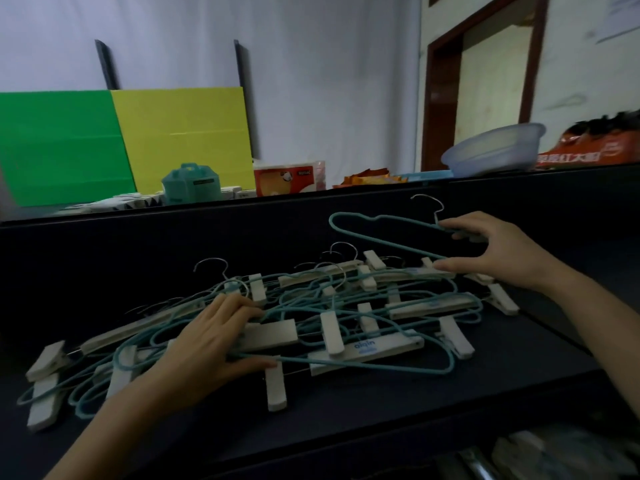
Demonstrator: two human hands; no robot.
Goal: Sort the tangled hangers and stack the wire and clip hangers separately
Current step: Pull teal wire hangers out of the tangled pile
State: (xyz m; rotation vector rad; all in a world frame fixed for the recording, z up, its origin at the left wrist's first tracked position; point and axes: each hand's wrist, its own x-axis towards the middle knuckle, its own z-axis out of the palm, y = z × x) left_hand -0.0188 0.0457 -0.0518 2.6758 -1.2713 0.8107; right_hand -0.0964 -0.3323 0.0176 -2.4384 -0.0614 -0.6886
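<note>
Dark worktop (346, 420) carries a tangled pile of teal wire hangers and white clip hangers (363, 351). Left hand (211, 341) presses flat on the pile, grip apart, fingers spread. Farther back, right hand (502, 251) has its grip clamped on one teal wire hanger with a metal hook (391, 243), raised over the pile's far edge.

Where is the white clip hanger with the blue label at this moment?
In the head view, the labelled clip hanger lies on the dark table toward the front, just right of the left hand.
</note>
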